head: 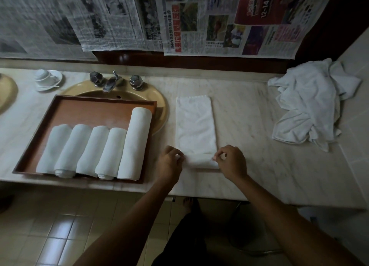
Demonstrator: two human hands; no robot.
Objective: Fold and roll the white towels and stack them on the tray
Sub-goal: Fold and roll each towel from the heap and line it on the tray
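I saw the pale marble table (259,145) spanning the middle of the frame, with newspaper sheets (219,22) hanging across the top. At right centre lay a heap of unfolded white towels (311,105), crumpled so that I could not count them. Left of centre sat one brown wooden tray (89,109), resting partly over the tan sink (159,103), whose basin it mostly hid. On the tray I counted five rolled towels (111,147) lying side by side and touching; the rightmost was longer than the other four.

In the middle of the frame one folded towel (195,123) lay flat as a long narrow strip on the table, white with a soft nap, its near end turned up into a small roll. My left hand (169,162) pinched the left end of that roll and my right hand (231,160) pinched the right end, fingers curled on the cloth, the two hands apart with the roll between them.

Behind the sink stood one faucet (111,83) with two knobs. At upper left one white cup on a saucer (47,79) was small and blurred, and a second tan basin was cut off by the left edge.
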